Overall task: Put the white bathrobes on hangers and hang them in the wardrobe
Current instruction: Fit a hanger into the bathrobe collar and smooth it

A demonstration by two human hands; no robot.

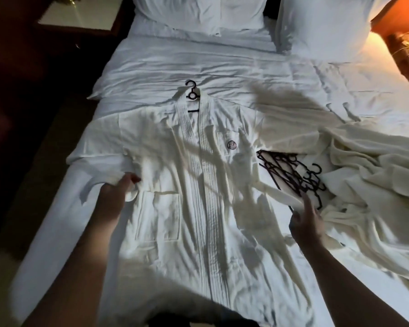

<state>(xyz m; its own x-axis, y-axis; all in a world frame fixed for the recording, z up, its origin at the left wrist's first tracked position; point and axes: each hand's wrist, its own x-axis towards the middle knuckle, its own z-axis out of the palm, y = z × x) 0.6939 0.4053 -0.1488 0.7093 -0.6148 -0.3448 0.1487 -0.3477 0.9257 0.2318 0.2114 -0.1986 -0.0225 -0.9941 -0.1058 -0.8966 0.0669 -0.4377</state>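
The left hand (117, 193) grips a sleeve of the white bathrobe (198, 190) on the bed (175, 64); the right hand (305, 219) is open beside the black hangers (293, 175).

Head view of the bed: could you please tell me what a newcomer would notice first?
A white bathrobe lies spread flat in the centre, a black hanger hook poking from its collar. The left hand grips its sleeve cuff, while the right hand hovers by a tangle of black hangers on the crumpled second robe.
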